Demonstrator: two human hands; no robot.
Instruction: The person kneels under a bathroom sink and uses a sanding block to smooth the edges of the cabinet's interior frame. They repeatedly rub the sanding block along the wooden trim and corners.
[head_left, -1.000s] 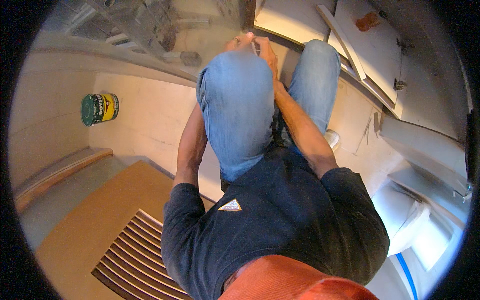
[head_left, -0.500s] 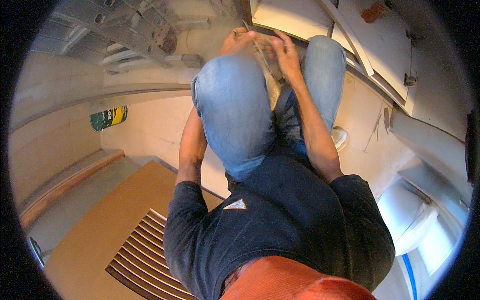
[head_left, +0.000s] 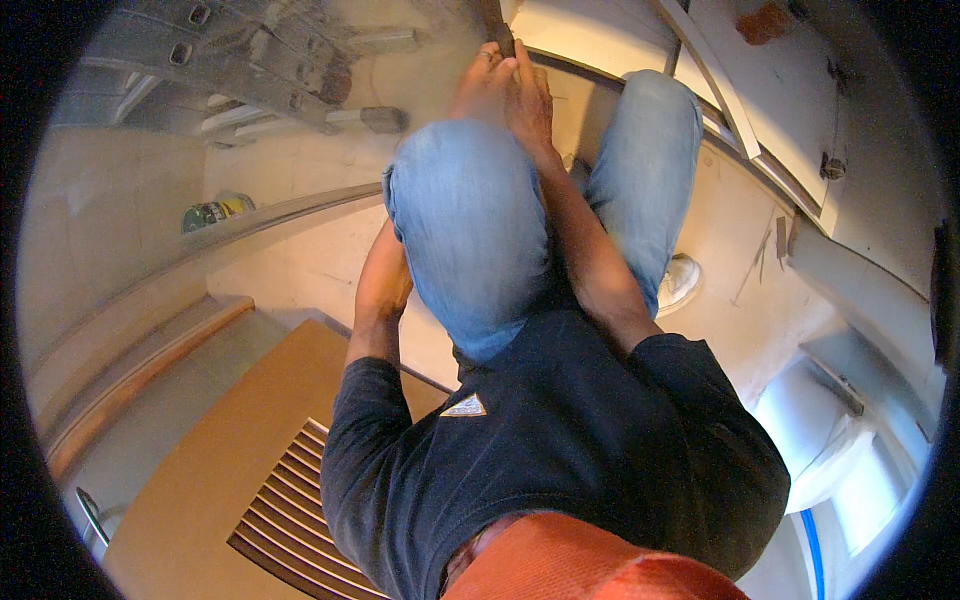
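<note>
My two hands are together beyond my raised left knee, at the top of the view. My left hand (head_left: 480, 88) is closed, with a ring on one finger, and its lower part is hidden behind the knee. Against it lies my right hand (head_left: 531, 105), its fingers bent and pressed together. Between the fingertips of both sits a small dark block-like piece (head_left: 506, 42), its kind too small to tell. It lines up with a dark upright edge (head_left: 489, 12) just beyond; whether the two touch I cannot tell.
White panels with a long pale strip (head_left: 712, 75) stand at upper right. A hazy clear sheet with a curved edge (head_left: 300, 208) covers the upper left, a green and yellow can (head_left: 215, 212) behind it. A brown board with a slatted grille (head_left: 300, 510) lies lower left.
My right hand has moved left and up to my left hand, its spread fingers closing. The thin strip seen between the hands no longer shows; a dark piece is at the fingertips.
</note>
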